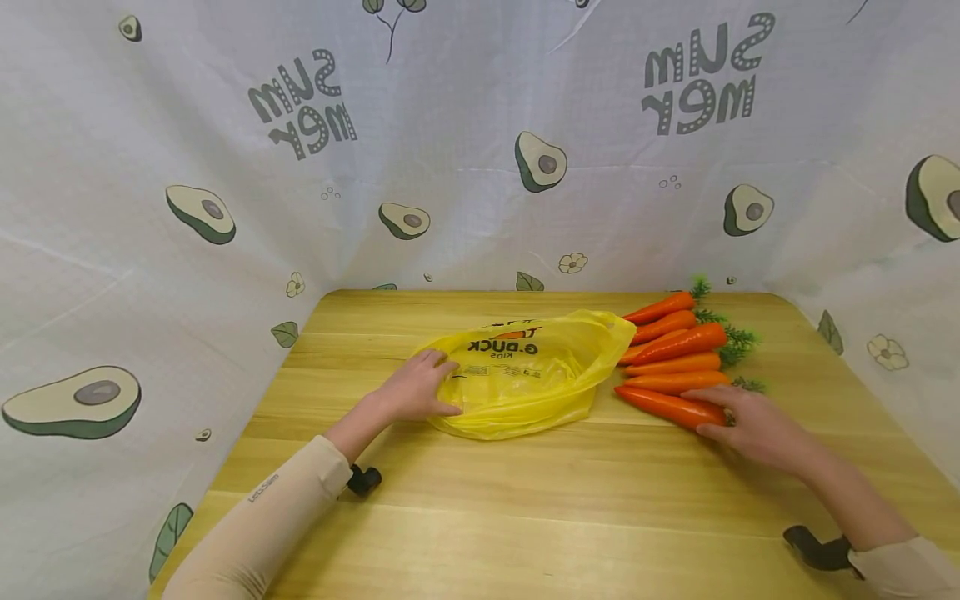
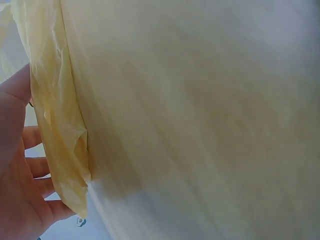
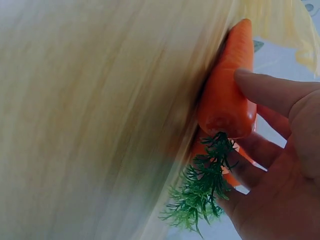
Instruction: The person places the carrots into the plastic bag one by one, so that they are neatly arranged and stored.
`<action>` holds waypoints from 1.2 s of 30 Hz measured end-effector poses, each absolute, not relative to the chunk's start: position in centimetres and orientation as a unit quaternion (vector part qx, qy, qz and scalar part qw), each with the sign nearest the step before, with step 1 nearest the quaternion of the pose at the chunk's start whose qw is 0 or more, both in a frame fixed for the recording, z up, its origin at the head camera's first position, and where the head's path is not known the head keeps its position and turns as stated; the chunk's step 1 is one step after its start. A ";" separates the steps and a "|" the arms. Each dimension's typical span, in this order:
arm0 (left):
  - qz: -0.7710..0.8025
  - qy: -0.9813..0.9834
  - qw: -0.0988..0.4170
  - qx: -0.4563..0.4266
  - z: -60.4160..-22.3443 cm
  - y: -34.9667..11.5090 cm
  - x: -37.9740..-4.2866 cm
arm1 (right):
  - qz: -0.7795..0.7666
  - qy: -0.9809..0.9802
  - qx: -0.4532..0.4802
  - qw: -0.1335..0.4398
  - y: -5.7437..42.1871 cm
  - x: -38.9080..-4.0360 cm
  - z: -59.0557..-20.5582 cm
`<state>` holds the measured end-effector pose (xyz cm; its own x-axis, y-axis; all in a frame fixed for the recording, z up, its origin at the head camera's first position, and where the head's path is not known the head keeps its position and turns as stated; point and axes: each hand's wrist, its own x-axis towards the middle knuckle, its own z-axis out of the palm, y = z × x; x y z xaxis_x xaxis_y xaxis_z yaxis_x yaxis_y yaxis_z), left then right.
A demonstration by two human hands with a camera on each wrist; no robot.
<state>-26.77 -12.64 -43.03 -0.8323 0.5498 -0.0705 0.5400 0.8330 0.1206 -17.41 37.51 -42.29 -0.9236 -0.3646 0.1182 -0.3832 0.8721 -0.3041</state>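
Note:
On the table a yellow plastic bag (image 1: 525, 392) with dark lettering lies with its mouth spread. My left hand (image 1: 416, 385) is at the bag's left edge, fingers apart and touching the plastic. In the left wrist view, the yellow film (image 2: 57, 115) hides some fingertips of that hand (image 2: 22, 175). To the right of the bag, several orange carrots with green tops lie in a row. My right hand (image 1: 753, 423) grips the nearest carrot (image 1: 667, 406) near its leafy end. The right wrist view shows the thumb of this hand (image 3: 290, 145) on one side of the carrot (image 3: 227, 95) and fingers on the other.
The other carrots (image 1: 678, 342) lie behind the gripped one, some tips close to the bag's right edge. Beneath everything is a wooden table (image 1: 525, 517). A white curtain (image 1: 465, 108) printed with avocados hangs behind and at both sides.

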 end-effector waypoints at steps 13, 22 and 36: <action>0.068 0.952 0.085 0.285 -43.2 -12.3 -27.0 | 0.156 -0.972 0.179 0.003 37.6 -17.6 -42.0; 0.082 0.949 0.109 0.285 -42.6 -11.9 -26.8 | 0.136 -0.974 0.179 -0.019 37.2 -17.7 -41.4; 0.061 0.948 0.117 0.288 -42.8 -11.6 -26.6 | 0.128 -0.973 0.193 -0.017 37.0 -17.7 -41.4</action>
